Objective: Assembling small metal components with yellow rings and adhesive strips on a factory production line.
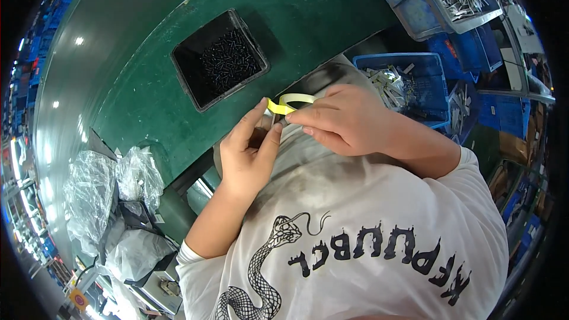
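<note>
Near the center of the frame, a worker in a printed white shirt (pixel 379 201) handles yellow tape (pixel 281 108) in both hands above the lap, just beyond the edge of a green table (pixel 308 18). The left hand (pixel 246 154) is half open, its forefinger touching the strip's left end and its thumb apart below; whether it grips the thin pale sliver showing between them cannot be told. The right hand (pixel 347 120) is partly curled, its fingertips closed on the tape, whose paler loop rises behind them. The strip appears joined to that loop, not yet parted from it, suggesting the handling is midway; how much is left the view does not show. A black bin (pixel 188 86) of small dark parts stands at upper center, a blue crate (pixel 430 92) of mixed pieces at upper right, and clear plastic bags (pixel 89 192) at lower left.
</note>
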A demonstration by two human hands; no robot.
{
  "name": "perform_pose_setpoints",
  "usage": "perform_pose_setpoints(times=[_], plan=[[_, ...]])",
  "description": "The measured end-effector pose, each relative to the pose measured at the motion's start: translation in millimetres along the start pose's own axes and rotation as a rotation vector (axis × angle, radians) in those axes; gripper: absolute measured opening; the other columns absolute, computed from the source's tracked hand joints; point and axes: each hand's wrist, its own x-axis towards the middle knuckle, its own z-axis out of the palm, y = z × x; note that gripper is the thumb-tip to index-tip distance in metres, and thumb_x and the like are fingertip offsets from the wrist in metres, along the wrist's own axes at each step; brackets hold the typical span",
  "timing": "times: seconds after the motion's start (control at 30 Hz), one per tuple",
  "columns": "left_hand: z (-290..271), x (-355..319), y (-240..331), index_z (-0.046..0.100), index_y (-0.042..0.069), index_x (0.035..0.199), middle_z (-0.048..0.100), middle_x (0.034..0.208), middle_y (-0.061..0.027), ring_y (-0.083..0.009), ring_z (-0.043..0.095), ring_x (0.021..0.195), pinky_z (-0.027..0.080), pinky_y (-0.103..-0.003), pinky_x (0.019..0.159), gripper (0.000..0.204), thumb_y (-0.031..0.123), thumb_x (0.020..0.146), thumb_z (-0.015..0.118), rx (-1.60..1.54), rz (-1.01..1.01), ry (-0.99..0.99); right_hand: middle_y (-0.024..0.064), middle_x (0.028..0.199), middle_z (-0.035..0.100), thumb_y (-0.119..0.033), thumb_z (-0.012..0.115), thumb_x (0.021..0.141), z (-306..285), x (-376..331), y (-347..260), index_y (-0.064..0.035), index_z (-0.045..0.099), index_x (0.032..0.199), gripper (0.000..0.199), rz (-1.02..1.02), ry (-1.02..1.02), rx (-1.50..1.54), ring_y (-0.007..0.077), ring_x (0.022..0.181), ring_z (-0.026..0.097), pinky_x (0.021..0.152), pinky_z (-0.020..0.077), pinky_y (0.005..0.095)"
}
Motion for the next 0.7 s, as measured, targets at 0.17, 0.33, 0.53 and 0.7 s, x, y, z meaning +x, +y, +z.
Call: perform_pose_setpoints(times=[0.17,0.33,0.53,0.7], plan=[[5.6,-3.1,6.3,0.058,-0.002,0.13,0.069,0.092,-0.0058,-0.0069,0.063,0.07,0.048,-0.02,0.059,0.036,-0.001,0.095,0.063,0.064,-0.002,-0.008,0.0037,0.077,0.065,-0.012,0.068,0.086,-1.7,-1.7,2.8,-0.0081,0.067,0.116,0.03,-0.004,-0.021,-0.039,0.0223,0.067,0.064,0.066,0.0487,0.0359],[6.4,-0.2,16.0,0.049,-0.001,0.136,0.071,0.111,-0.015,-0.0145,0.07,0.077,0.053,-0.022,0.059,0.033,0.013,0.106,0.048,-0.323,-0.297,-0.061,0.004,0.075,0.066,-0.012,0.068,0.086,-3.8,-2.1,6.4,-0.0098,0.064,0.124,0.039,0.06,-0.06,-0.045,0.0241,0.065,0.063,0.066,0.0494,0.0366],[-2.4,-1.0,9.6,0.047,-0.001,0.139,0.071,0.11,-0.0178,-0.0192,0.07,0.083,0.055,-0.026,0.063,0.037,0.017,0.107,0.045,-0.509,-0.261,-0.103,0.0049,0.074,0.067,-0.009,0.068,0.085,-14.0,-3.4,8.1,-0.0088,0.063,0.126,0.042,0.117,-0.113,0.001,0.0243,0.064,0.065,0.061,0.0499,0.0372],[-4.8,-0.6,7.3,0.047,0.0,0.138,0.071,0.109,-0.0174,-0.0184,0.069,0.083,0.054,-0.026,0.064,0.037,0.02,0.106,0.047,-0.495,-0.231,-0.093,0.004,0.075,0.068,-0.008,0.067,0.084,-13.1,-4.2,10.5,-0.0088,0.063,0.127,0.043,0.1,-0.11,-0.023,0.0245,0.065,0.066,0.06,0.05,0.0372]])
